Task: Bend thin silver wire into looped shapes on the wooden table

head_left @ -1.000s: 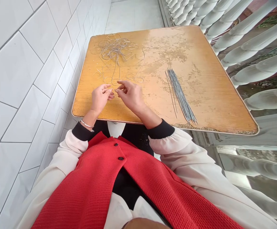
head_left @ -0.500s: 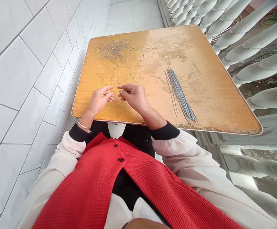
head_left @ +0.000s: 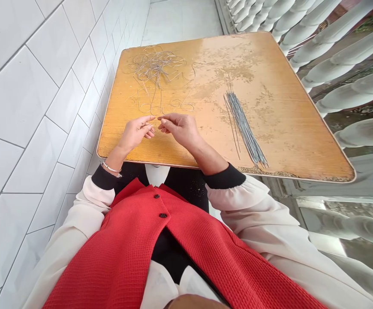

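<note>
White wall tiles point(head_left: 28, 94) run along my left. My left hand point(head_left: 136, 131) is over the near left part of the table point(head_left: 296, 111), forefinger stretched toward my right hand point(head_left: 182, 128), the other fingers curled. Beyond it, at the far left, lies a tangle of thin wire point(head_left: 157, 66), looping every way with no single axis. Nearer me, a bent wire point(head_left: 161, 101) trails toward my fingertips, its long legs running away from me. My right hand faces the left one, thumb and fingers drawn together, just apart from it; I cannot tell whether either hand grips a wire. To the right, a bundle of straight grey wires point(head_left: 246, 128) lies flat, its long axis slanting from the near edge away and leftward. White balusters point(head_left: 341, 96) stand past the table's right edge.
</note>
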### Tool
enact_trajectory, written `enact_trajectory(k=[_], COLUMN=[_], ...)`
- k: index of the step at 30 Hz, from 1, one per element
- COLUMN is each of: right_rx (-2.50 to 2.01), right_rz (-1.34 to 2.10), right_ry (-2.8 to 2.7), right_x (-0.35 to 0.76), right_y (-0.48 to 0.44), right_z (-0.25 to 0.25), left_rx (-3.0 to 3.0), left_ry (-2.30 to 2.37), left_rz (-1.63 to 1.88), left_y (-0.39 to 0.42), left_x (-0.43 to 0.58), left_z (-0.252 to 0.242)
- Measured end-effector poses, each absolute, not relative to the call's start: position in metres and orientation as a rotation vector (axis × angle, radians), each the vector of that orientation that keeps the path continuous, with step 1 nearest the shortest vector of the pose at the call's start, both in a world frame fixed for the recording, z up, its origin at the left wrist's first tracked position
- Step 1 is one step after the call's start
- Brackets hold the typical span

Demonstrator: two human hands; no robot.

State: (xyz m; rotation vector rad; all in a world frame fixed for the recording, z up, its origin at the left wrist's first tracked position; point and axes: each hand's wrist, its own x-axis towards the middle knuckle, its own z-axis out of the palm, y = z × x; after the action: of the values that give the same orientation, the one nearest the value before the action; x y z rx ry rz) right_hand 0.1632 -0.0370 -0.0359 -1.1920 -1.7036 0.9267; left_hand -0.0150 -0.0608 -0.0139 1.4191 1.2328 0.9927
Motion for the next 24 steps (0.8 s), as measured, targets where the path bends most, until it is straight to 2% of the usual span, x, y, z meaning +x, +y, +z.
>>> enact_trajectory(k=[5,14,17,21,24], right_rx=[-1.168,-1.075,-1.059,-1.075,-1.097], right_rz=[0.931,0.520,0.682,0.980,0.983], right_ry=[-1.660,-1.999,-1.953,-1.628,-1.449], right_x=[0.158,0.158,0.158,0.155,0.153], right_y=[-0.038,-0.042,-0.041,-0.039,-0.039], right_z=[-0.035,-0.040,-0.040,-0.038,-0.036], left_rx=[1.410,1.341,1.341,1.294,1.204], left_ry=[1.224,1.244,1.207,1.180,1.195], left_rz=[0.995,1.013,1.018,1.094,1.121], left_y=[-0.062,-0.062,-0.062,-0.064,-0.067], left_x=[-0.015,-0.012,-0.013,-0.016,-0.017], left_z=[-0.011,-0.016,-0.017,-0.012,-0.008])
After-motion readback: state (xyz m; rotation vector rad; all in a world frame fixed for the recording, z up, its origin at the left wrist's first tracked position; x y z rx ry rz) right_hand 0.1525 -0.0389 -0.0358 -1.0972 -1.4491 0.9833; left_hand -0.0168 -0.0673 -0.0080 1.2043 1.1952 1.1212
